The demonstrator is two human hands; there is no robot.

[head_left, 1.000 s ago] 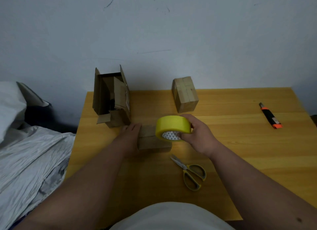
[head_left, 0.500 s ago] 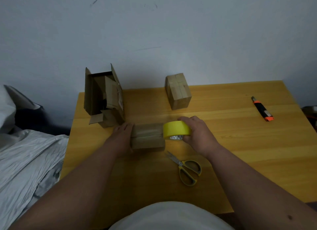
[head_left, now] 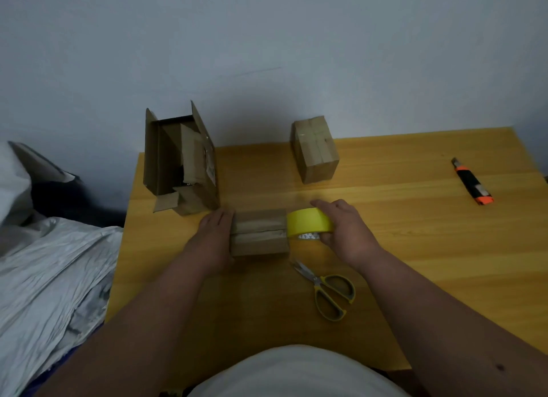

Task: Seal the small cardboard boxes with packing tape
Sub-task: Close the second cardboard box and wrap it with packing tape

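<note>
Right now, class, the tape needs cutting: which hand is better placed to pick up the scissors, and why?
Probably the right hand: the scissors lie just below it, though it must release the tape roll first. The left hand presses against the small box.

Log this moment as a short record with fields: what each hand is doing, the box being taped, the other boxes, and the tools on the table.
left hand: rests flat against the left end of the small box
right hand: grips the yellow tape roll at the box's right end
small box: flaps closed, lying on the table
taped box: far centre
open box: far left, flaps up
scissors: near the right forearm
utility knife: far right
</note>
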